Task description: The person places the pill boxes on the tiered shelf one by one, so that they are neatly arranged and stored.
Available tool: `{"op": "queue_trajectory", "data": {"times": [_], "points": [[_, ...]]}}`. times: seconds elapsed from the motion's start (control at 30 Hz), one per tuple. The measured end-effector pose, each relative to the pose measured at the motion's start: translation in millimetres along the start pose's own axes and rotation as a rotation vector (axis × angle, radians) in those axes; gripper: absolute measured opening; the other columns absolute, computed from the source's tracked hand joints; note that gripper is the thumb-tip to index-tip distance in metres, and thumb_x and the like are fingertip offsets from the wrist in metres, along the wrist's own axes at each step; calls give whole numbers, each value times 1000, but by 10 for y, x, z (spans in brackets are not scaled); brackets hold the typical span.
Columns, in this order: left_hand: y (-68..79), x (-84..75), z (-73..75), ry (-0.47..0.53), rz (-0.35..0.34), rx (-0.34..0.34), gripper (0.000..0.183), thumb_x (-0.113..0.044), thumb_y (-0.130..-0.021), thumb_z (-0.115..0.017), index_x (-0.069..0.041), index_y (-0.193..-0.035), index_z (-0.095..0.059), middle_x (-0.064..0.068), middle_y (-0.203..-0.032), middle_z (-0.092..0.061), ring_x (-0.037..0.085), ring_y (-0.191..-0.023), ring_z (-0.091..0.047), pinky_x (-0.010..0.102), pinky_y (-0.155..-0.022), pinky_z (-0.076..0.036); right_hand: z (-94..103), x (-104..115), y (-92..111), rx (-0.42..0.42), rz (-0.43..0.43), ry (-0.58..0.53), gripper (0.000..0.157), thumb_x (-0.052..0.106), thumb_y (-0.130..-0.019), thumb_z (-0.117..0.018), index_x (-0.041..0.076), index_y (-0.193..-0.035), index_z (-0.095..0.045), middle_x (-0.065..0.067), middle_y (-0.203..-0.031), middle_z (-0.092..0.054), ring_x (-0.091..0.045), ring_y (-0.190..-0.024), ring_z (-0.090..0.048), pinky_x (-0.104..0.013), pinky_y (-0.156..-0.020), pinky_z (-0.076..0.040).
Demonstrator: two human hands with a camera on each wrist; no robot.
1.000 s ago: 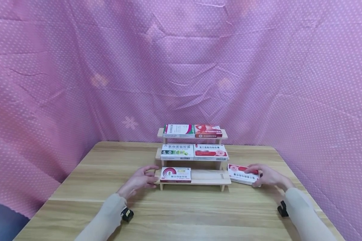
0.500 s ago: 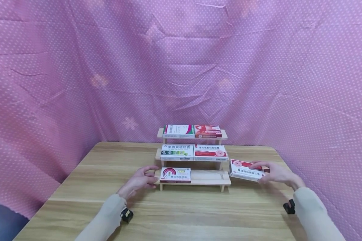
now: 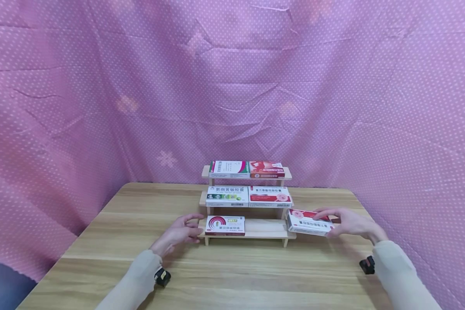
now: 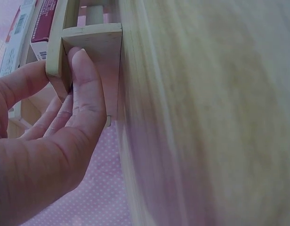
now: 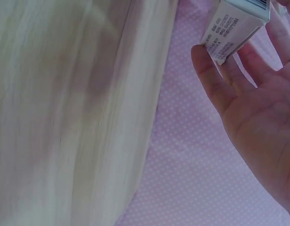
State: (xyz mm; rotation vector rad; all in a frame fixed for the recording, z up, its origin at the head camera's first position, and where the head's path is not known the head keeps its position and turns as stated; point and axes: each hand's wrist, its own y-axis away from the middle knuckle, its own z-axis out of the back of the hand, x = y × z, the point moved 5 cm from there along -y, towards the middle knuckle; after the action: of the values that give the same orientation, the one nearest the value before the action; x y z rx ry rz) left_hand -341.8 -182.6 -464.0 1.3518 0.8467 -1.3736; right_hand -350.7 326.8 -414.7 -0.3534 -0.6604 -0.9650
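My right hand (image 3: 350,224) holds a white and red medicine box (image 3: 308,223) by its right end, between thumb and fingers. The box's left end overlaps the right end of the bottom shelf in the head view. In the right wrist view, the printed end of the box shows between the fingers. At the other side, my left hand (image 3: 178,232) pinches the left end of the wooden tiered rack (image 3: 265,227). Its fingers lie above and below the bottom board in the left wrist view. A white and maroon medicine box (image 3: 225,225) lies on the left half of that shelf.
Two medicine boxes lie on the middle shelf, a green and white one (image 3: 227,196) and a red and white one (image 3: 270,196). Above them sit a white and green box (image 3: 230,168) and a red box (image 3: 266,169). A pink dotted curtain (image 3: 232,86) hangs behind the wooden table (image 3: 248,275).
My right hand has raised the medicine box off the table, first up and to the right, then back left to the bottom shelf's right end. My left hand has stayed put.
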Motion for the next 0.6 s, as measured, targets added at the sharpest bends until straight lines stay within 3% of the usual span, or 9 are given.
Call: {"op": "queue_trajectory", "data": {"times": [0.3,0.6], "points": [[6,-6,7,1,15,-7,61,-3,-87,-67,-4,-143,-43,25,-127,-55,26,-89,-66,43,-83,-60,-75,66,-6,27,15,-13,53,18,-70,-83,26,-120,-68,-18,-147,-47,-42,-133,-39,-52,-104,-35],[7,22,8,0,19,-4,61,-5,-87,-68,-5,-143,-44,24,-124,-57,30,-88,-67,43,-82,-61,-192,109,-103,64,110,-32,53,19,-72,-81,24,-123,-67,-16,-145,-50,-35,-130,-43,-53,-105,-35]]}}
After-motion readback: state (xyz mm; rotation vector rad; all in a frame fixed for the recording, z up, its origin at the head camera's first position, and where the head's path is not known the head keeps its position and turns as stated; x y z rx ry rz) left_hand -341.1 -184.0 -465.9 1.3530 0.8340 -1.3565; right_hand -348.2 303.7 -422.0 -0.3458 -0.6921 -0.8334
